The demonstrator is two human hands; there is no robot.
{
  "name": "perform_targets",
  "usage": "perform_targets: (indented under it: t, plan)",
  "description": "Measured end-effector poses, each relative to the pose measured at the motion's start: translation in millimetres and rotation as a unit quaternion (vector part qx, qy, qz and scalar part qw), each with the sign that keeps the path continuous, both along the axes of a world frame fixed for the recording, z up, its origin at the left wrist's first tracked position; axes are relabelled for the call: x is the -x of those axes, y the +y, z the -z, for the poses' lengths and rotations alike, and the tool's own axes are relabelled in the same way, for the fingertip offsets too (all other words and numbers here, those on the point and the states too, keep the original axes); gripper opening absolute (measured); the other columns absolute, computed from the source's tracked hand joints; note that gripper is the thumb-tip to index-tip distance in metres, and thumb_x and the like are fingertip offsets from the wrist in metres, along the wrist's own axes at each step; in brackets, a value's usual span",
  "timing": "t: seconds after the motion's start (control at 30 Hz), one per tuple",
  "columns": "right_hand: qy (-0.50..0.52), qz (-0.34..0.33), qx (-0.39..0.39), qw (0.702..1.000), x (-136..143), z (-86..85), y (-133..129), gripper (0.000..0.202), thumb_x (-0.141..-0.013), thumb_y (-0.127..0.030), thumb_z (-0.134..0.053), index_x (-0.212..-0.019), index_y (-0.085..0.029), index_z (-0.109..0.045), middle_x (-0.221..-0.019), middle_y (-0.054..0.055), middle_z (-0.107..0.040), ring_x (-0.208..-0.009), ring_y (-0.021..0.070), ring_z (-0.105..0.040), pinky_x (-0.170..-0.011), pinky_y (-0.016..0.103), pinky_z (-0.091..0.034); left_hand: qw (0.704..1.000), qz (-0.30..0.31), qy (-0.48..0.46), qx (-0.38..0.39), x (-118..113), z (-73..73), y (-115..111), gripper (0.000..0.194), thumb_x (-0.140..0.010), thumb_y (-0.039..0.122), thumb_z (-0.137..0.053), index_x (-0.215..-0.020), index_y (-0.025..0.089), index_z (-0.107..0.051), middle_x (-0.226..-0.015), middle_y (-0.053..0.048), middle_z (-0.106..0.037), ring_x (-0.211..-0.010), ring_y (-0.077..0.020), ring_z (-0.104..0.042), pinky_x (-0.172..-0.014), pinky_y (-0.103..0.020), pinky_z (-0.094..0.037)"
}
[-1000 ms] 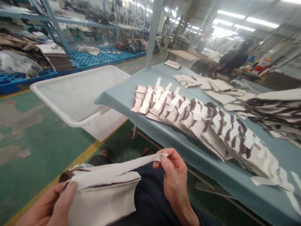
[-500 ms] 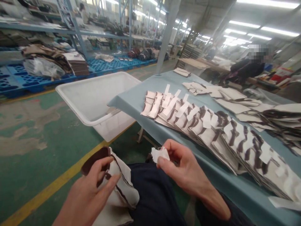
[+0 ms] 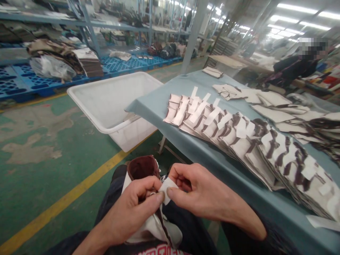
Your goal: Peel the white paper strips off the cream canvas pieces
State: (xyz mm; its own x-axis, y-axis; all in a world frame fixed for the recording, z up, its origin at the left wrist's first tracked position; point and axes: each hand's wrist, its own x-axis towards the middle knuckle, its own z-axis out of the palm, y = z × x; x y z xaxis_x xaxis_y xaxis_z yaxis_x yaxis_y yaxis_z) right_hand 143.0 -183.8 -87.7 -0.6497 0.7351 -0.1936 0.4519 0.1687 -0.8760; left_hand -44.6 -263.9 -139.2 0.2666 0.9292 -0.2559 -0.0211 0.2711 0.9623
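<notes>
both hands now together, pinching a white strip against the cream, brown-edged fabric piece

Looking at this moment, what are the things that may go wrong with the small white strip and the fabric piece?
1. The white strip is pinched only at its edge between the left hand and right hand; it might slip or go on crooked.
2. The fabric piece lies loose on the lap and might slide to the floor.
3. The fanned row of pieces sits near the table edge; an elbow might disturb it.
</notes>
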Motion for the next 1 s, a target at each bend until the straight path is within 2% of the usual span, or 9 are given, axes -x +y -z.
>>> perform_targets:
  t: [0.1, 0.27, 0.43, 0.6, 0.73, 0.8, 0.87, 0.93, 1.0]
  plan:
    - [0.052, 0.079, -0.004, 0.995, -6.8, 4.6, 9.1, 0.007, -0.085, -0.027, -0.068, -0.082, -0.021, -0.068, -0.064, -0.004, -0.059, -0.056, 0.0113, -0.05, -0.05, 0.022, -0.037, 1.0, -0.028, 0.001, 0.005, 0.9, 3.1, -5.5, 0.034, -0.092, 0.047, -0.065, -0.074, 0.018, -0.059, -0.063, 0.006, -0.044, -0.057, -0.0111, -0.035, -0.052, -0.023, -0.029]
    - [0.147, 0.198, 0.041, 0.968, -12.4, 31.9, -0.6, 0.033, -0.09, -0.05, -0.071, -0.096, -0.018, -0.074, -0.08, 0.004, -0.073, -0.068, 0.0165, -0.063, -0.063, 0.028, -0.05, 0.992, -0.127, 0.003, 0.006, 1.1, 15.7, -12.5, 0.041, -0.092, 0.055, -0.068, -0.081, 0.016, -0.072, -0.072, -0.001, -0.061, -0.065, -0.0153, -0.05, -0.059, -0.024, -0.04]
    - [0.233, 0.23, 0.096, 0.94, 14.0, 66.5, -43.1, 0.027, -0.089, -0.045, -0.077, -0.096, -0.019, -0.074, -0.091, 0.005, -0.077, -0.086, 0.0204, -0.071, -0.08, 0.031, -0.055, 0.98, -0.196, 0.039, 0.001, -7.7, 22.2, -13.6, 0.045, -0.087, 0.059, -0.072, -0.082, 0.015, -0.075, -0.065, -0.001, -0.059, -0.06, -0.0148, -0.048, -0.055, -0.024, -0.038]
    - [0.297, 0.29, 0.101, 0.904, 42.0, 78.0, -60.9, 0.023, -0.096, -0.042, -0.072, -0.09, -0.021, -0.073, -0.09, 0.002, -0.075, -0.086, 0.0176, -0.069, -0.082, 0.029, -0.054, 0.977, -0.207, 0.044, -0.005, -16.0, 19.1, -14.9, 0.044, -0.086, 0.059, -0.075, -0.081, 0.016, -0.073, -0.068, -0.002, -0.062, -0.061, -0.0156, -0.051, -0.057, -0.024, -0.042]
    - [0.334, 0.331, 0.129, 0.873, 43.0, 88.3, -54.2, 0.033, -0.096, -0.052, -0.073, -0.092, -0.02, -0.07, -0.087, 0.002, -0.074, -0.076, 0.0149, -0.066, -0.073, 0.026, -0.054, 0.964, -0.264, -0.012, 0.035, -14.0, 27.3, -23.1, 0.046, -0.089, 0.065, -0.072, -0.106, 0.023, -0.066, -0.067, 0.005, -0.054, -0.057, -0.0137, -0.045, -0.053, -0.022, -0.039]
    - [0.342, 0.345, 0.138, 0.863, 36.1, 95.6, -47.6, 0.038, -0.096, -0.056, -0.073, -0.088, -0.02, -0.067, -0.079, 0.0, -0.072, -0.069, 0.0129, -0.064, -0.068, 0.024, -0.052, 0.956, -0.291, -0.006, 0.015, -9.5, 36.5, -26.8, 0.046, -0.093, 0.07, -0.064, -0.092, 0.023, -0.061, -0.068, 0.004, -0.051, -0.059, -0.0145, -0.043, -0.054, -0.023, -0.039]
    - [0.342, 0.348, 0.13, 0.863, 25.3, 99.4, -41.3, 0.041, -0.095, -0.057, -0.075, -0.083, -0.02, -0.064, -0.069, -0.002, -0.068, -0.063, 0.0114, -0.061, -0.065, 0.022, -0.051, 0.954, -0.299, 0.032, -0.009, -4.1, 46.2, -29.3, 0.057, -0.097, 0.074, -0.053, -0.072, 0.023, -0.051, -0.066, 0.003, -0.046, -0.061, -0.0158, -0.04, -0.056, -0.026, -0.039]
    - [0.324, 0.343, 0.133, 0.872, 12.9, 95.5, -37.6, 0.043, -0.092, -0.059, -0.077, -0.082, -0.02, -0.063, -0.058, -0.005, -0.062, -0.053, 0.0094, -0.054, -0.057, 0.02, -0.046, 0.956, -0.29, 0.051, -0.005, 0.5, 53.3, -30.4, 0.065, -0.1, 0.077, -0.041, -0.065, 0.023, -0.045, -0.063, 0.002, -0.043, -0.06, -0.0169, -0.039, -0.056, -0.028, -0.037]
    - [0.289, 0.307, 0.18, 0.888, 1.9, 83.8, -38.4, 0.046, -0.088, -0.062, -0.08, -0.082, -0.019, -0.063, -0.053, -0.006, -0.056, -0.046, 0.0076, -0.044, -0.048, 0.019, -0.037, 0.96, -0.276, 0.043, 0.01, 3.9, 55.4, -30.6, 0.069, -0.101, 0.079, -0.031, -0.064, 0.023, -0.047, -0.061, 0.001, -0.046, -0.059, -0.0176, -0.039, -0.055, -0.03, -0.037]
